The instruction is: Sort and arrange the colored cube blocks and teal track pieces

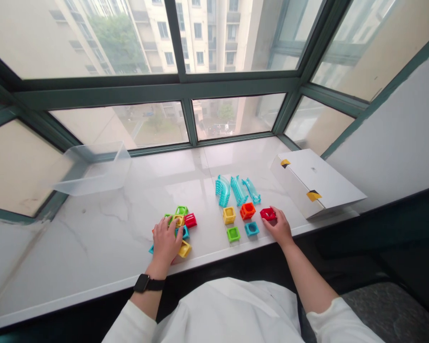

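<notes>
My left hand [166, 240] lies over a loose pile of coloured plastic blocks, its fingers spread and hiding part of them. Around it show a green block [181, 210], a red block [190, 220] and a yellow block [185, 249]. With thumb and fingers, my right hand [281, 229] grips a dark red block [267, 214] resting on the white ledge. Just left of that hand, an orange-red cube [248, 211], a yellow cube [229, 215], a blue block [251, 229] and a green block [233, 234] stand in two rows.
Behind the cubes lie clear turquoise track pieces: a curved stack [222, 191], a straight stack [239, 191] and a wavy one [251, 191]. A translucent plastic bin [93, 183] stands back left. At right is a white box [318, 178]. Windows border the marble-look ledge [121, 228].
</notes>
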A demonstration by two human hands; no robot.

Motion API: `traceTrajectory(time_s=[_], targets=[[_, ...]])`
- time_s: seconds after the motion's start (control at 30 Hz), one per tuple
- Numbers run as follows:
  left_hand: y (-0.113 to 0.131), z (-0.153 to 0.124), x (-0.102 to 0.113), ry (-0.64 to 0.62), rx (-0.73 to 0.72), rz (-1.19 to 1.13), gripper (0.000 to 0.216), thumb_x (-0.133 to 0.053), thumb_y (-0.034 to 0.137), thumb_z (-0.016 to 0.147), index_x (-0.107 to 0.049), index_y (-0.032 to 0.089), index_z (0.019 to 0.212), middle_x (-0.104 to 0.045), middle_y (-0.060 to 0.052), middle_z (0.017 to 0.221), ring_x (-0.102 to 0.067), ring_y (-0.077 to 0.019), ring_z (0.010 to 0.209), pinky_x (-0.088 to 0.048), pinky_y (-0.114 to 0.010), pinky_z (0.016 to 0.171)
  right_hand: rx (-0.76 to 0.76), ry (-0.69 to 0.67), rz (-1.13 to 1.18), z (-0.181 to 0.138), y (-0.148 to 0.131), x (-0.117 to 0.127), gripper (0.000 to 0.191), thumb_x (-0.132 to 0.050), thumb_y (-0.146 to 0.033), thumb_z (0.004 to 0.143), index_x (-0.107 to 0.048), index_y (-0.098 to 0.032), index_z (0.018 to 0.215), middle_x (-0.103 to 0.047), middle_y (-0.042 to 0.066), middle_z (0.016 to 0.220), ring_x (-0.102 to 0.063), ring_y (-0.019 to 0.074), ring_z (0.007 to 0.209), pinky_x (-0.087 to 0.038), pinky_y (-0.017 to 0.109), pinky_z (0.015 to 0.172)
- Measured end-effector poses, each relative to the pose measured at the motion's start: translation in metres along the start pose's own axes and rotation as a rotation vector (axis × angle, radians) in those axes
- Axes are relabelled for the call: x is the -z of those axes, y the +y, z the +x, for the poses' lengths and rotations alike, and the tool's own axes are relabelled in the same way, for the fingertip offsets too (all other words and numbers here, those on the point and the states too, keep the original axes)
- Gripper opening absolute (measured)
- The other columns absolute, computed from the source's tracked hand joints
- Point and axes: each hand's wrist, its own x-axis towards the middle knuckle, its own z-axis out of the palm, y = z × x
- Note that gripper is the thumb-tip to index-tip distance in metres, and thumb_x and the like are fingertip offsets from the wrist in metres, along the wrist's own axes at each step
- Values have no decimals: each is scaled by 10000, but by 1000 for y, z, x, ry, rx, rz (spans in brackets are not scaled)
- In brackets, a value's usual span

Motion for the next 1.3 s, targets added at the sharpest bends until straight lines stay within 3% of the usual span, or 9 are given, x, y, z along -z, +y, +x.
traceTrajectory(time_s=[0.63, 1.3], targets=[[-1, 0, -1, 5, -7, 16, 399, -491, 389, 1033, -679, 182, 1318, -577, -177, 1492, -436, -371, 1450, -305, -577, 1220, 82, -107, -116, 4, 3, -3, 652, -679, -510, 886, -539, -166, 1421, -666, 173, 1279, -658, 342, 1137, -565, 499, 992], [-1, -2, -4, 25, -11, 28, 372, -514, 372, 1028, -672, 208, 1322, -588, -152, 1487, -452, -370, 1446, -325, -582, 1224, 127, -86, -60, 3, 11, -3, 654, -632, -543, 917, -509, -213, 1468, -620, 175, 1337, -646, 346, 1166, -560, 536, 1006]])
